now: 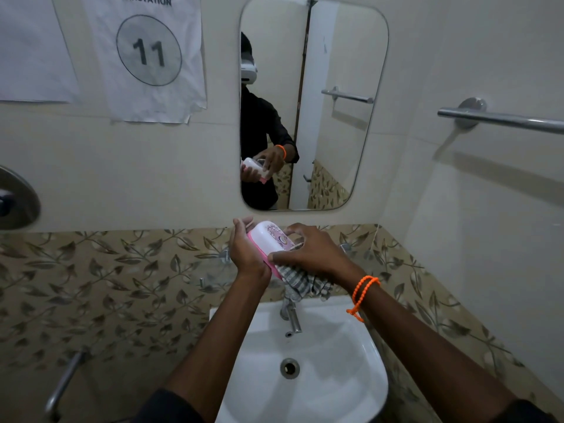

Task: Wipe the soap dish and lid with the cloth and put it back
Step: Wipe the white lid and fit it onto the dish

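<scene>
A pink soap dish with a white patterned lid (pixel 268 238) is held tilted above the sink, below the mirror. My left hand (pixel 245 253) grips its left side from underneath. My right hand (pixel 311 253) rests over its right end, thumb on the pink rim, and holds a grey checked cloth (pixel 297 280) that hangs down beneath the palm. The lid sits closed on the pink base. An orange bead bracelet (pixel 363 293) circles my right wrist.
A white sink (pixel 341 377) with a metal tap (pixel 291 315) lies directly below. A glass shelf (pixel 210 271) juts from the leaf-patterned tiles. A mirror (pixel 335 102), a towel bar (pixel 500 117) at right, and a pipe (pixel 64 386) at lower left surround the spot.
</scene>
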